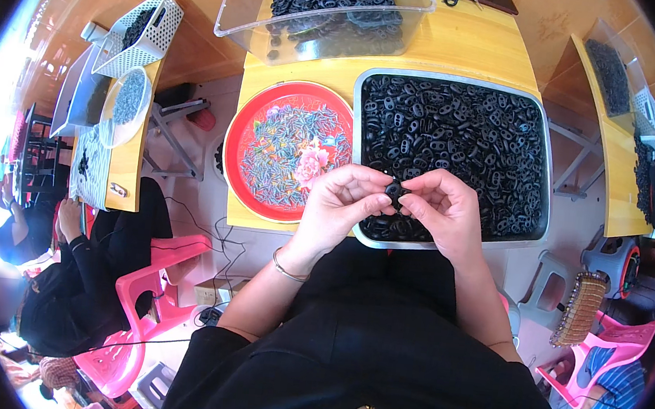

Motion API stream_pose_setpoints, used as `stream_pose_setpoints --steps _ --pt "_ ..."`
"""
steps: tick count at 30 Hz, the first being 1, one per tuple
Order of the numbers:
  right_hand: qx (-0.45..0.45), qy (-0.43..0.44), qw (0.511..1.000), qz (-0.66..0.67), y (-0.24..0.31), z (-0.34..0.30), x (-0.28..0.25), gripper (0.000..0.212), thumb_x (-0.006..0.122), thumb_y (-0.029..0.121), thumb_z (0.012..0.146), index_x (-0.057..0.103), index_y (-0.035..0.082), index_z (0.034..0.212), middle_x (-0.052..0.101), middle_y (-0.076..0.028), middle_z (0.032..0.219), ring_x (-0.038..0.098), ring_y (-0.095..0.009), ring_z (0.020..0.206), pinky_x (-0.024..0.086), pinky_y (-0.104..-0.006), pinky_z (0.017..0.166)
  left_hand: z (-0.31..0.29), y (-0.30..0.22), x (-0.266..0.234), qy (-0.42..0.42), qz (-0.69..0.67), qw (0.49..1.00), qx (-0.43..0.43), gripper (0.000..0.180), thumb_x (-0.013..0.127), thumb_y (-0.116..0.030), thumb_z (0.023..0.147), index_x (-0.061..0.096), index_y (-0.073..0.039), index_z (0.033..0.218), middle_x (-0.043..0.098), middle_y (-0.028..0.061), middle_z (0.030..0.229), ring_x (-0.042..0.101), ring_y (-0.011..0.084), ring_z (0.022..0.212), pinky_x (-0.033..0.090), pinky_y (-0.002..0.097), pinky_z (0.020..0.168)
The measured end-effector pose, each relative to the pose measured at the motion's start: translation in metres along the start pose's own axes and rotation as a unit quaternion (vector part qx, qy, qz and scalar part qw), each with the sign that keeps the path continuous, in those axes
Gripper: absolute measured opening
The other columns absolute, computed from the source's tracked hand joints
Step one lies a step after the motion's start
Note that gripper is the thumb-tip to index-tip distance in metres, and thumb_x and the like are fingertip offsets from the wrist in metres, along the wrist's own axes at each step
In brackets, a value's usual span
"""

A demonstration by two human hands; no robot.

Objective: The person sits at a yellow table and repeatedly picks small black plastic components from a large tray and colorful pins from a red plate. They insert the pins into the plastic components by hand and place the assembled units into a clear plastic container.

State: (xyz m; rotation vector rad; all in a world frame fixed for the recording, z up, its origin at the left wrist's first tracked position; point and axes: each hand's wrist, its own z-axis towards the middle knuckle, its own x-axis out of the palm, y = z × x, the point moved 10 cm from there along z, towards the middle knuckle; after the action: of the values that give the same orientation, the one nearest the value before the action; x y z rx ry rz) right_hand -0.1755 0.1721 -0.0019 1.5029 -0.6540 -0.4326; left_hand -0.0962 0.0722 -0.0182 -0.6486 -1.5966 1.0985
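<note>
We count three yellow tables (482, 43) (127, 164) (626, 180); at the center one, two hands (340, 209) (442, 214), one clear bin (241, 11), one red round tray (232, 149) and one metal tray (358, 117). We cannot count the black parts (458, 130).

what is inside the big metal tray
Many small black pieces, lots with two holes, fill the metal tray. They cover its bottom, so that cannot be seen. The left hand and right hand also hide some near the front edge.

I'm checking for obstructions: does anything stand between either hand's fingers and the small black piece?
Nothing visible does: the left hand and right hand both touch the black piece directly, over the metal tray.
</note>
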Motion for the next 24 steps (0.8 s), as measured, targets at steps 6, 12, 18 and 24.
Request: stream_pose_setpoints --steps 6,12,18,24 --pt "0.008 0.01 1.0 0.024 0.0 0.0 0.004 0.012 0.063 0.0 0.08 0.059 -0.002 0.092 0.064 -0.007 0.082 0.063 -0.01 0.074 0.051 -0.0215 0.068 -0.001 -0.002 0.002 0.008 0.007 1.0 0.001 0.02 0.058 0.004 0.082 0.055 0.003 0.102 0.064 0.0113 0.09 0.064 0.0155 0.08 0.051 0.0245 0.071" --pt "0.011 0.01 0.999 0.035 -0.002 -0.001 0.004 0.012 0.063 0.0 0.08 0.06 -0.002 0.092 0.065 -0.007 0.081 0.063 -0.009 0.073 0.051 -0.021 0.068 -0.002 -0.002 0.002 0.006 0.005 1.0 0.003 0.02 0.058 0.005 0.082 0.056 0.003 0.102 0.064 0.0123 0.09 0.064 0.0159 0.079 0.052 0.0252 0.07" --pt "0.003 0.015 0.999 0.039 -0.005 -0.001 0.004 0.014 0.064 0.0 0.079 0.06 -0.001 0.093 0.065 -0.006 0.081 0.062 -0.008 0.071 0.049 -0.0194 0.065 -0.002 -0.002 0.002 -0.011 -0.005 1.0 0.001 0.016 0.061 0.005 0.08 0.059 0.002 0.096 0.064 0.0116 0.086 0.065 0.0164 0.074 0.052 0.0243 0.063" --pt "-0.03 0.047 0.998 0.018 0.01 0.005 0.01 0.031 0.069 0.002 0.074 0.06 0.003 0.104 0.057 0.001 0.074 0.056 -0.005 0.066 0.046 -0.0185 0.06 -0.001 0.007 0.001 0.002 -0.051 0.997 -0.057 0.022 0.06 0.003 0.082 0.055 0.001 0.103 0.063 0.0091 0.088 0.062 0.014 0.075 0.052 0.0238 0.067"
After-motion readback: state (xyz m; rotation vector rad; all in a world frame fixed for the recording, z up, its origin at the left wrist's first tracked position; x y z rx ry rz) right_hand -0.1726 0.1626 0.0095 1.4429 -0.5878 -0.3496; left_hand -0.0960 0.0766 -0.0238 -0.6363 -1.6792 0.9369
